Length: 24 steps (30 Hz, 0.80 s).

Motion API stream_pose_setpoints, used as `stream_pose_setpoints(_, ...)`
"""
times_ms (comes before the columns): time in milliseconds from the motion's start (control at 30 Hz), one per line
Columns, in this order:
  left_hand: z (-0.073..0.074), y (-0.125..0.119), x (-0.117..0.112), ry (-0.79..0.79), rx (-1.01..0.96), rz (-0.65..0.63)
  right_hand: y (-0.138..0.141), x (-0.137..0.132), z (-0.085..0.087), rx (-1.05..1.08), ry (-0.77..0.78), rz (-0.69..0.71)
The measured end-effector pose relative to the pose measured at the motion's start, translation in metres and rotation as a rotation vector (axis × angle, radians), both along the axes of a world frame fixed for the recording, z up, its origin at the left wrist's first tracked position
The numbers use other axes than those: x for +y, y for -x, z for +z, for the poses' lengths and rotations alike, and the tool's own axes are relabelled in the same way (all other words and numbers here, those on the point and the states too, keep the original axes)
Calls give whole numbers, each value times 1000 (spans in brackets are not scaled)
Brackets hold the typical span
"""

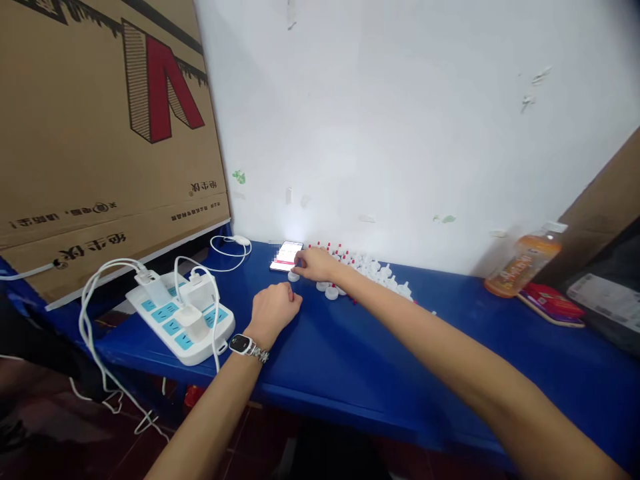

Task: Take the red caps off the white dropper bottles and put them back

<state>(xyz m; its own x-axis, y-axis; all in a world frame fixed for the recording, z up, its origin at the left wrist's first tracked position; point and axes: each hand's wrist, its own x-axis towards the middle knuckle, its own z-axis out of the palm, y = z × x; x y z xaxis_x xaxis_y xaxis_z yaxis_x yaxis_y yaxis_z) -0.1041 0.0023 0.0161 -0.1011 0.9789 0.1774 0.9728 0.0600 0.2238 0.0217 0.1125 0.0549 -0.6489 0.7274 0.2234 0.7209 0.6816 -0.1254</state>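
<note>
My right hand (pixel 317 263) reaches across the blue table. Its thumb and fingers pinch at a small white round cap (pixel 293 276), just in front of a lit phone (pixel 287 256). Nearer to me rests my left hand (pixel 275 305), curled into a loose fist on the tabletop, with a watch (pixel 241 343) on the wrist. Whatever that fist may hold is hidden. Beside and behind my right hand lie several white caps (pixel 375 268), and small red tips (pixel 340 247) show among them. One loose white cap (pixel 331 293) sits near my right wrist.
A white power strip (pixel 200 350) with chargers and looping cables is at the left. Behind it stands a large cardboard box (pixel 100 153). A tilted drink bottle (pixel 525 260), a red packet (pixel 550 303) and a dark bag (pixel 607 300) are at the right. A white wall (pixel 400 133) borders the table (pixel 350 363).
</note>
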Motion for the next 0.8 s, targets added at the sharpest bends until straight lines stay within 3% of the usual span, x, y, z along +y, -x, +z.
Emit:
stream_pose_setpoints(167,-2,2,1,-42,-62,3,11,1,0,43,28,-13)
stream_pose_setpoints(300,1,-4,-3,-386,-85,-34,-13,-14,4,370,108,5)
stream_pose_setpoints(367,2,-11,-6,-522,-104,-110,-31,-26,6,548,175,5)
stream_pose_setpoints(433,3,-20,-8,-564,-102,-244,-49,-41,7,676,246,4)
stream_pose_setpoints(600,3,-43,-8,-383,-69,-536,-95,-74,2,751,301,-3)
stream_pose_setpoints(700,4,-52,-4,-278,-112,-632,-123,-87,-7,606,108,-87)
stream_pose_setpoints(800,5,-57,1,-169,-116,-680,-142,-95,-19,275,-132,-123)
